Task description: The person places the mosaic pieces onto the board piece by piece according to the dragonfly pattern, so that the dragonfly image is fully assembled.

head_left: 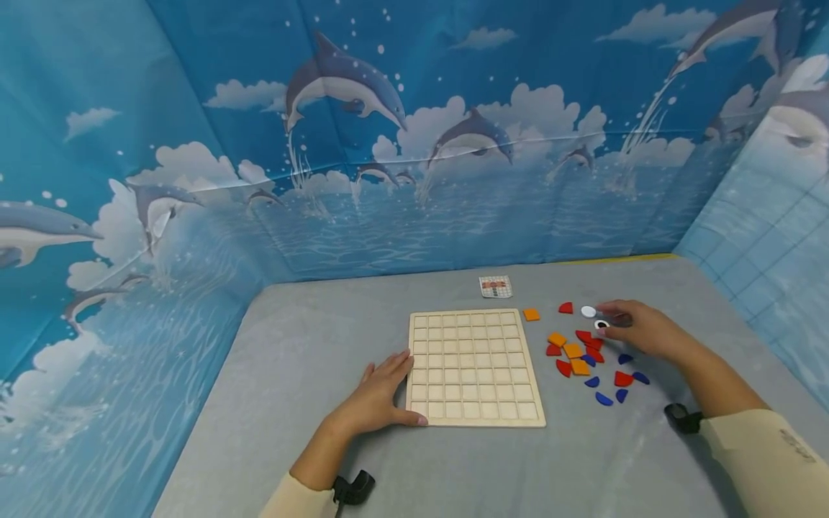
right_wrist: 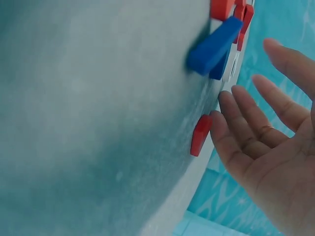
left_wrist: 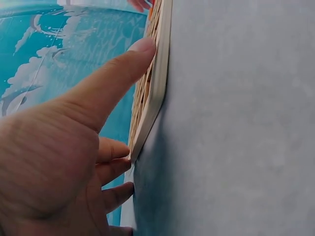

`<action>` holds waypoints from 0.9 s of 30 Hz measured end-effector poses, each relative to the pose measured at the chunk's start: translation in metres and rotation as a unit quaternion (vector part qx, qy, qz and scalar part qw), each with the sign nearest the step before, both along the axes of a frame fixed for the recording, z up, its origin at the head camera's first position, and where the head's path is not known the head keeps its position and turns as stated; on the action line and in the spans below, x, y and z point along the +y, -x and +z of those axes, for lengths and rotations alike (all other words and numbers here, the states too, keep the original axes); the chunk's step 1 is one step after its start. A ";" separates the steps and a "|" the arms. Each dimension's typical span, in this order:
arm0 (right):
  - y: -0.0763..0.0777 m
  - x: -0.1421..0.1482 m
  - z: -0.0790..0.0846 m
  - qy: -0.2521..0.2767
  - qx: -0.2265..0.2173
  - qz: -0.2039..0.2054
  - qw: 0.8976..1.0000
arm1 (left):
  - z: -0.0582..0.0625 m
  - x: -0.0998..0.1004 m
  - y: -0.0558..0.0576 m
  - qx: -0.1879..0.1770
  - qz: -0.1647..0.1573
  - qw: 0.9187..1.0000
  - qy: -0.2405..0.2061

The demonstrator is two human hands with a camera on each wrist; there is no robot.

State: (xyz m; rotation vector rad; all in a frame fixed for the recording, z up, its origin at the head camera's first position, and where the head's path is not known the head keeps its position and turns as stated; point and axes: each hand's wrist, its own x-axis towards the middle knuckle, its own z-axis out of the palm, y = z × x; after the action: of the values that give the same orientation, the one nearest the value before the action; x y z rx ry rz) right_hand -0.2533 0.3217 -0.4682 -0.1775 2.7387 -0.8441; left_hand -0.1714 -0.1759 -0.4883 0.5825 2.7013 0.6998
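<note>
Cream cloth of a sleeve [head_left: 296, 499] ends at my left wrist; beyond it my left hand [head_left: 372, 398] lies with fingers spread along the left side of a pale wooden board [head_left: 476, 368], my thumb on its near left corner. The board sits flat on the grey table [head_left: 311, 345], its grid of square hollows facing up. Just past its far edge is a small printed card [head_left: 495, 286]. To the board's right come orange squares [head_left: 532, 314], red wedges [head_left: 563, 367] and blue half-rounds [head_left: 604, 399], loosely scattered. Near a white disc [head_left: 588, 311], my right hand [head_left: 640, 331] holds thumb and fingers apart; whether it touches the black-centred disc [head_left: 601, 326], I can't tell.
</note>
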 end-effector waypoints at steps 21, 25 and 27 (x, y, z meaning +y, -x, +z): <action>0.008 0.012 -0.011 0.024 -0.033 -0.012 0.999 | -0.005 0.004 -0.004 0.012 -0.009 1.000 0.026; 0.009 0.011 -0.013 0.022 -0.033 -0.014 0.999 | -0.005 0.004 -0.004 0.011 -0.008 1.000 0.026; 0.009 0.010 -0.013 0.020 -0.032 -0.016 0.999 | -0.004 0.005 -0.004 0.009 -0.006 1.000 0.025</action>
State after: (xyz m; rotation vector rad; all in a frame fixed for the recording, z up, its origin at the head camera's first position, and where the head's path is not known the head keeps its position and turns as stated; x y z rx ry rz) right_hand -0.2625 0.3317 -0.4813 -0.1122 2.6737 -0.8969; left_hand -0.1673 -0.1711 -0.4924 0.5963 2.7217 0.6233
